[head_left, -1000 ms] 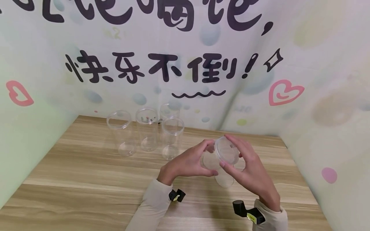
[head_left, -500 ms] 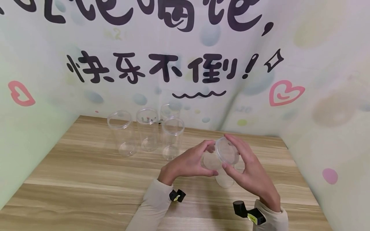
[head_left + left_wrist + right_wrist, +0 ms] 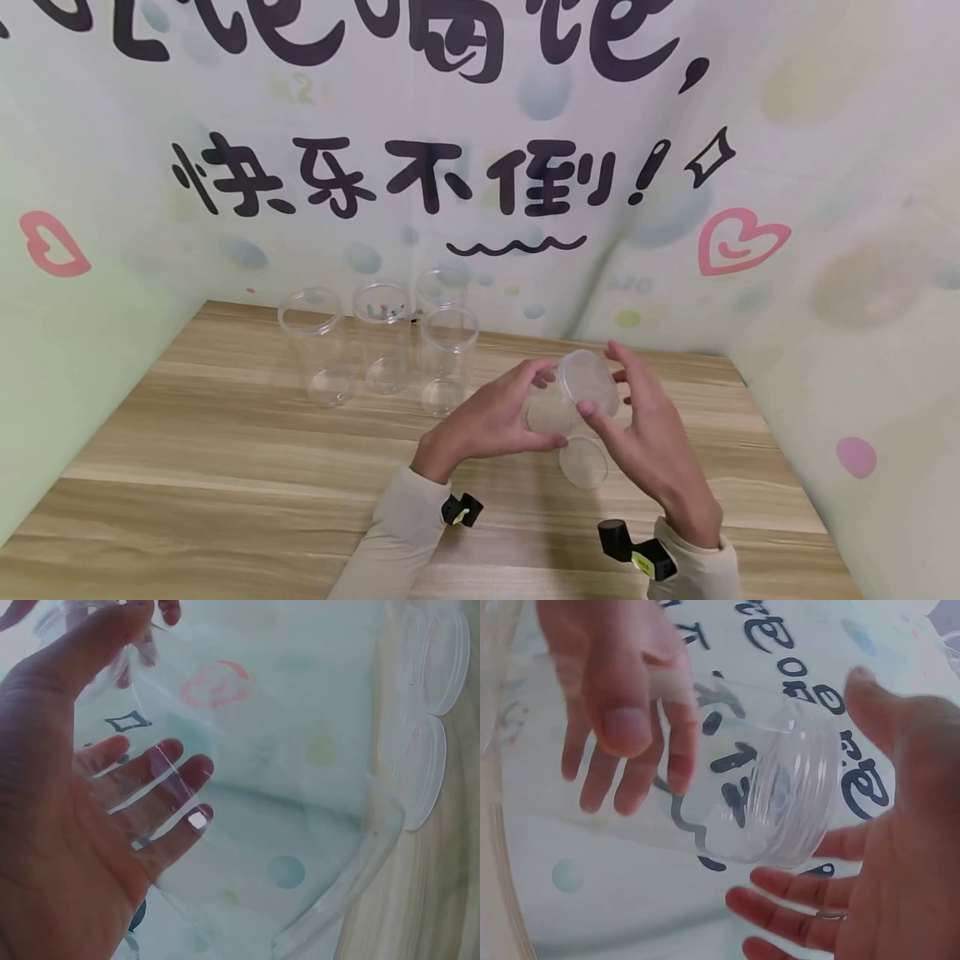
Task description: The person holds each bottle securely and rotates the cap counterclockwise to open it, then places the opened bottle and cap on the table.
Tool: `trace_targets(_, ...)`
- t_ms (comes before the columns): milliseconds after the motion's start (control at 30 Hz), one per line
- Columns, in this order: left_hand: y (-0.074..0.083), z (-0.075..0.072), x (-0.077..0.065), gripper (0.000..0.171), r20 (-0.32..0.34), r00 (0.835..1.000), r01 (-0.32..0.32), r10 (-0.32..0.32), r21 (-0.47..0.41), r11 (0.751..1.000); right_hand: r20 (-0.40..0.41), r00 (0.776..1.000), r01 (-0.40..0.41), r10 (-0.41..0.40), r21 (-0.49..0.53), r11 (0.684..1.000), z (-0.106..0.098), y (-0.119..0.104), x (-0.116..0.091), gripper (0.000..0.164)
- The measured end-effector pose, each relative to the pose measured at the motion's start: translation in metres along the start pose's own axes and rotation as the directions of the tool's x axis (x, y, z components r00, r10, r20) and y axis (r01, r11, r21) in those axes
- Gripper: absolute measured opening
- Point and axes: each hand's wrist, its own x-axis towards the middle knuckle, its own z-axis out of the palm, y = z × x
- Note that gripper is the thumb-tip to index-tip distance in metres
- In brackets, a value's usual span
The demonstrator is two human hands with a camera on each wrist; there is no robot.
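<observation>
My left hand grips a clear plastic jar round its body, thumb on one side and fingers on the other. The jar is tilted above the table, its ridged end toward my right hand. A translucent round lid covers that end in the head view. Around the lid my right hand has its fingers spread, with the thumb tip close at the rim. In the right wrist view the fingers and thumb stand apart on either side of the ridged end. Another round lid lies on the table below the jar.
Several clear jars, one a front jar, stand upright at the back left of the wooden table. Overlapping lids lie on the wood in the left wrist view. A printed fabric wall rises behind the table.
My right fingers held the lid's edge earlier; now they have loosened and spread away from it. The jar stays in my left hand, nearly in place.
</observation>
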Motion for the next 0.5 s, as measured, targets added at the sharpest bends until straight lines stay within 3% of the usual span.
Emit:
trace_targets(167,0.0016,0.0013,0.0004,0.09,-0.02,0.999,0.032,-0.031,0.076,0.997,-0.016,0.994,-0.113,0.112,-0.138,0.984,0.0023,-0.003,-0.0011,0.065)
trace_targets(500,0.0023,0.0045,0.0,0.089,-0.019,1.0,-0.007,0.01,0.133,0.991,-0.01,0.981,-0.192,0.195,-0.237,0.952,0.0056,-0.0091,0.0001,0.067)
